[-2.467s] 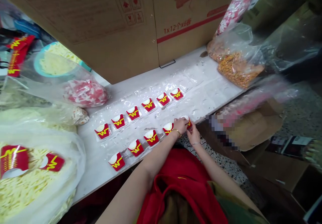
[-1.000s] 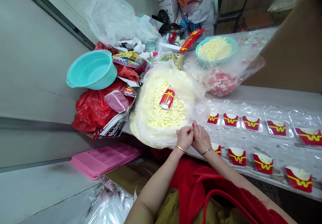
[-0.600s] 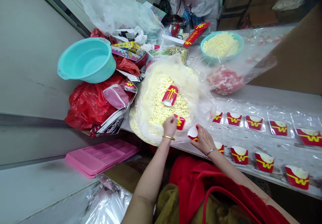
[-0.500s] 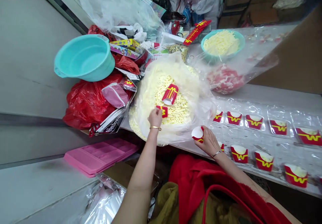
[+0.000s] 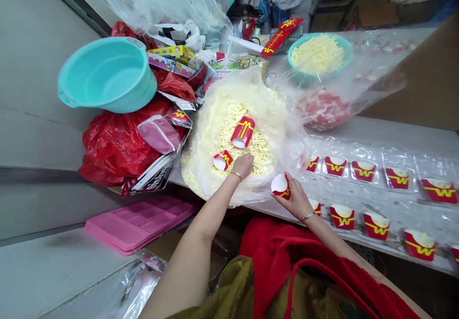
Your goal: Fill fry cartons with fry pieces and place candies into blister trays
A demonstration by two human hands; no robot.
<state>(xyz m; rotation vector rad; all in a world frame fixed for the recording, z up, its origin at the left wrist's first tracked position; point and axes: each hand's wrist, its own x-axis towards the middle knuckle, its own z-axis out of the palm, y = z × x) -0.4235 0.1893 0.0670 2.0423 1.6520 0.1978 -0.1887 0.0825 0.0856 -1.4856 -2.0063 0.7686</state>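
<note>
A clear plastic bag [image 5: 210,118] lies open before me, filled with pale fry-shaped sticks [image 5: 263,142]. My left hand [image 5: 244,165] is down among these sticks, fingers bent and closed on some of them; its fingertips are partly hidden. Just left of it, a small red fry carton [image 5: 225,156] with a yellow zigzag rests on the pile. Higher up on the heap lies a nested stack of such cartons [image 5: 244,130]. At the bag's lower right, my right hand [image 5: 297,199] grips another fry carton [image 5: 279,185], its white open mouth turned up and left.
Rows of small red cartons in clear plastic trays [image 5: 363,170] cover the right side of the table. A turquoise basin [image 5: 111,72] stands on the left over a red bag [image 5: 114,142]. Behind are a bowl of sticks [image 5: 317,53] and a bag of pink-white pieces [image 5: 324,111].
My left hand has let go of the small carton, which lies on the pile, and has moved right into the sticks. My right hand keeps its carton nearly in place.
</note>
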